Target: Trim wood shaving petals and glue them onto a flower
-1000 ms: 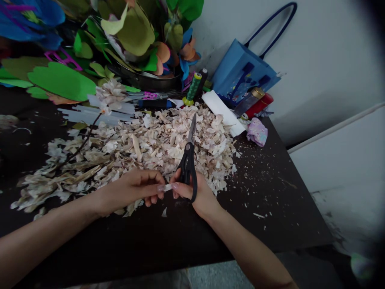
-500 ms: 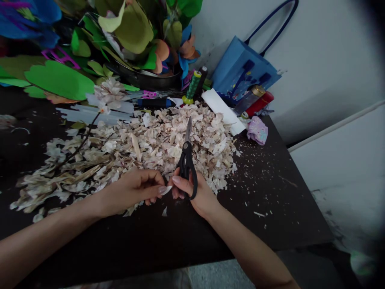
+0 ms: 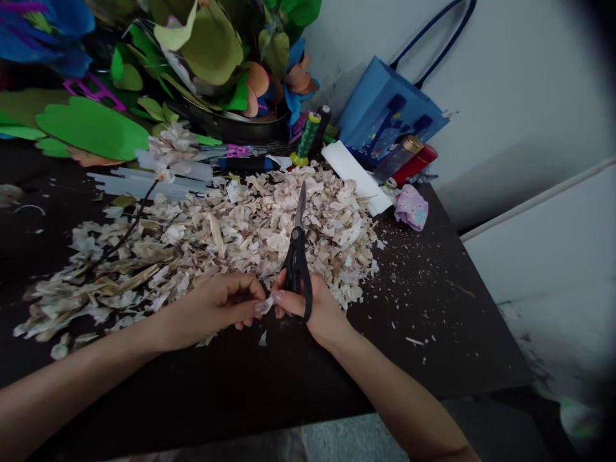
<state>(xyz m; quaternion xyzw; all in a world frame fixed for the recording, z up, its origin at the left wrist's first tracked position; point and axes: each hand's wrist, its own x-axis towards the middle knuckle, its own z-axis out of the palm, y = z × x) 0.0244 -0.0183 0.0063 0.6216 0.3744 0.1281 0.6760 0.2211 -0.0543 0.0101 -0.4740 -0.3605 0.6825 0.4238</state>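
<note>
Black tabletop (image 3: 433, 333) fills the lower frame, pushed against a white wall (image 3: 520, 83), with a pale panel (image 3: 543, 256) standing off its right side. At the back, a dark metal pan (image 3: 231, 128) holds a mass of large cut-paper leaves and petals (image 3: 206, 45) in green, blue and peach, and a broad green paper leaf (image 3: 91, 128) spreads to its left. A blue paper bag (image 3: 385, 109) with dark handles leans against the wall. Across the middle of the tabletop lies a wide heap of pale, papery shavings (image 3: 269, 237).

The right hand (image 3: 320, 308) is clenched around black-handled scissors (image 3: 296, 269), whose closed blades point away over the heap. The left hand (image 3: 212, 308) is also closed, grasping a thin pale sliver (image 3: 266, 305) between its fingertips, at the heap's near edge and just beside the right hand's fingers. Whether the sliver touches those fingers is too small to tell.

Behind the heap lie translucent glue sticks (image 3: 149, 183), a pale paper flower (image 3: 176, 147) on a dark stem, a green thread spool (image 3: 308, 136), a white foam strip (image 3: 351, 176), a red cylinder (image 3: 418, 163) and a crumpled lilac cloth (image 3: 411, 207). Tiny pale crumbs (image 3: 409, 340) dot the tabletop.
</note>
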